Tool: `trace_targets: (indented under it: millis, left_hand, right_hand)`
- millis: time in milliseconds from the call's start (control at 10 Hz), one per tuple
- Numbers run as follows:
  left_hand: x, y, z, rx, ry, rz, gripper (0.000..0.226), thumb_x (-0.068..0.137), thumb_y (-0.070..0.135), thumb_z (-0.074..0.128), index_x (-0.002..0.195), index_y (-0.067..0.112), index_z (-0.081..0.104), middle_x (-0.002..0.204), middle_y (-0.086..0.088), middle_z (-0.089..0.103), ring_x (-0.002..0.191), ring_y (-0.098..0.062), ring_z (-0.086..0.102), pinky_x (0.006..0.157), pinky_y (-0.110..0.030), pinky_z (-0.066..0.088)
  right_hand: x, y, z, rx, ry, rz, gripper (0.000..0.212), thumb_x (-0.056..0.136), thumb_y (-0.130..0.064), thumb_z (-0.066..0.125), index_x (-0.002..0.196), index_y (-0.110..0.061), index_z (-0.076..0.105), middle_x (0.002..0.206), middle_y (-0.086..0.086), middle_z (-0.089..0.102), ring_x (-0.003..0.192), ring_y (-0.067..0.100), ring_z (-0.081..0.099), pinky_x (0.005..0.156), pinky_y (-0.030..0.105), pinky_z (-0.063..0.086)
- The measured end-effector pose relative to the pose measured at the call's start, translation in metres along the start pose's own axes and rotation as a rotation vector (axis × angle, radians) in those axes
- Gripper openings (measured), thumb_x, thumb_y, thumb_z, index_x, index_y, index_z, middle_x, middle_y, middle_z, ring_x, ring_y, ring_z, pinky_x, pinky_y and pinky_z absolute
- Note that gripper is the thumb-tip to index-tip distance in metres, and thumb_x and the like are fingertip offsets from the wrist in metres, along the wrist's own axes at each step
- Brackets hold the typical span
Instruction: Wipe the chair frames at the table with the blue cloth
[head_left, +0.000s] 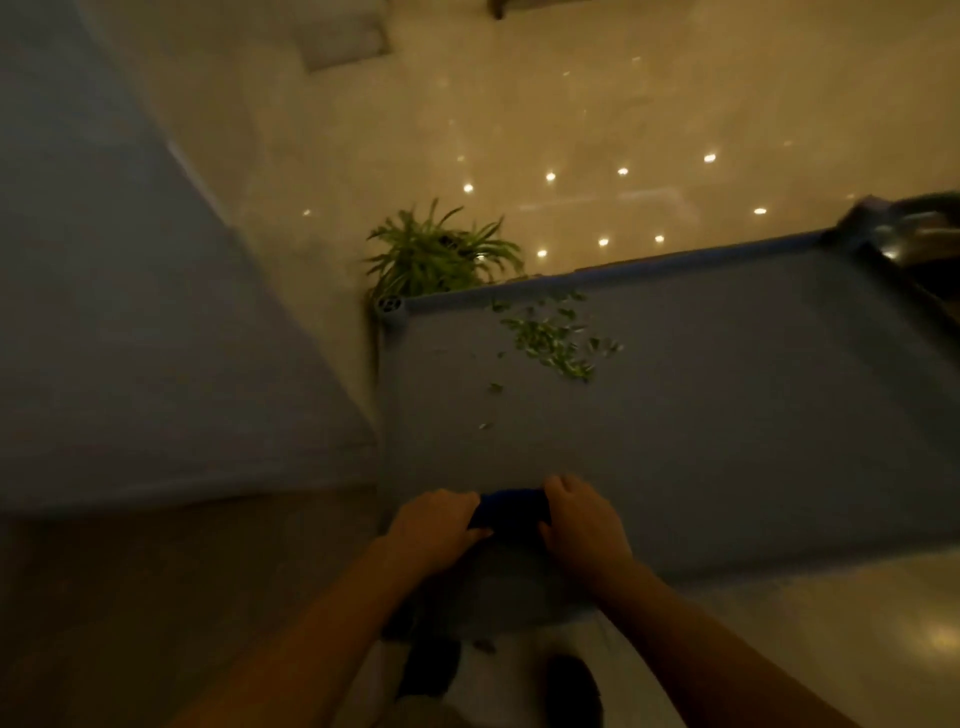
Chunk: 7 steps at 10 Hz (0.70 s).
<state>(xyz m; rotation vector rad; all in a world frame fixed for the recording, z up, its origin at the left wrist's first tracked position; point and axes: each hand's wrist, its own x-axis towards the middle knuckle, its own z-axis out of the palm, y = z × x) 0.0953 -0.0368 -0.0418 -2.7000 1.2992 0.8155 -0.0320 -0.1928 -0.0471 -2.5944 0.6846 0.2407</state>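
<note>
The blue cloth (511, 512) is bunched between my two hands at the near edge of a grey table (727, 441). My left hand (439, 530) grips its left end and my right hand (584, 525) grips its right end. Both hands rest low over the tabletop. The scene is dim and blurred, and no chair frame can be made out clearly.
Scattered green leaf bits (553, 340) lie on the far part of the table. A potted green plant (439, 254) stands on the glossy floor beyond the table's far left corner. A large grey surface (130, 312) fills the left side. A dark object (914, 228) sits at the far right corner.
</note>
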Motion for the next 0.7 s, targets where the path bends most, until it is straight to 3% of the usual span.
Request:
trace_targets:
  millis: [100,300,400,500,600,700]
  left_hand:
    - [-0.026,0.012,0.012,0.011,0.046,-0.091,0.039,0.093,0.049,0.051,0.111,0.014,0.055,0.113,-0.012,0.065,0.100,-0.030,0.062,0.079,-0.038,0.047]
    - [-0.071,0.028,0.021,0.155,0.041,-0.210,0.043,0.093,0.044,0.051,0.125,0.014,0.049,0.127,-0.012,0.050,0.120,-0.032,0.047,0.095,-0.046,0.040]
    - [-0.093,0.037,0.026,0.131,0.061,-0.259,0.048,0.094,0.047,0.047,0.128,0.013,0.045,0.131,-0.011,0.046,0.123,-0.030,0.042,0.096,-0.045,0.038]
    - [-0.108,0.042,0.036,0.104,0.150,-0.272,0.062,0.095,0.053,0.043,0.143,0.016,0.032,0.146,-0.010,0.035,0.131,-0.031,0.036,0.107,-0.050,0.029]
    - [-0.124,0.050,0.058,0.053,0.183,-0.199,0.070,0.098,0.050,0.040,0.155,0.025,0.007,0.162,-0.005,0.014,0.146,-0.031,0.018,0.116,-0.065,0.004]
    - [-0.135,0.054,0.077,0.038,0.203,-0.173,0.074,0.099,0.042,0.043,0.156,0.024,-0.001,0.164,-0.002,0.009,0.150,-0.027,0.008,0.116,-0.061,-0.001]
  right_hand:
    - [-0.009,0.000,-0.002,-0.007,-0.032,-0.083,0.027,0.091,-0.030,0.058,0.112,-0.013,0.052,0.117,0.009,0.055,0.106,0.026,0.056,0.084,0.033,0.046]
    - [-0.040,-0.004,0.005,-0.016,-0.108,-0.191,0.024,0.091,-0.032,0.059,0.105,-0.013,0.052,0.110,0.009,0.057,0.099,0.026,0.058,0.074,0.030,0.039]
    - [-0.058,-0.007,0.008,-0.047,-0.139,-0.211,0.025,0.093,-0.033,0.059,0.107,-0.013,0.052,0.111,0.009,0.056,0.100,0.026,0.057,0.081,0.033,0.045]
    - [-0.071,-0.010,0.003,-0.062,-0.133,-0.221,0.025,0.095,-0.031,0.056,0.111,-0.012,0.052,0.114,0.010,0.056,0.103,0.026,0.057,0.087,0.035,0.046]
    - [-0.089,-0.012,0.004,-0.087,-0.092,-0.263,0.027,0.096,-0.028,0.053,0.117,-0.011,0.051,0.118,0.011,0.054,0.104,0.027,0.055,0.086,0.034,0.045]
    - [-0.110,-0.019,0.006,-0.171,-0.069,-0.269,0.037,0.096,-0.024,0.051,0.130,-0.010,0.045,0.125,0.012,0.051,0.109,0.028,0.053,0.089,0.035,0.046]
